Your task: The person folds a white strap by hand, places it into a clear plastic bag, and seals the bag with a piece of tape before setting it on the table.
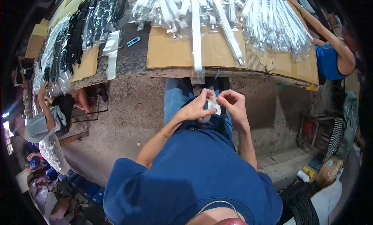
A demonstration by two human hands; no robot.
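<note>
Over my lap, my left hand [197, 107] is closed around a small white folded strip [213, 103] with a shiny surface. My right hand [234, 107] is beside it, thumb and index finger pinched at the strip's right edge. Straight ahead, a long white strap [196, 42] in clear plastic hangs over the table's front edge, just beyond my hands. Another white strap [229, 36] lies to its right on the cardboard [171, 50].
Bundles of white straps [274, 25] and black straps [79, 34] in plastic cover the table. Blue thread snips [133, 41] lie at left. One person [40, 122] sits at far left, another [332, 54] at right. A metal-framed stool [318, 129] stands at right.
</note>
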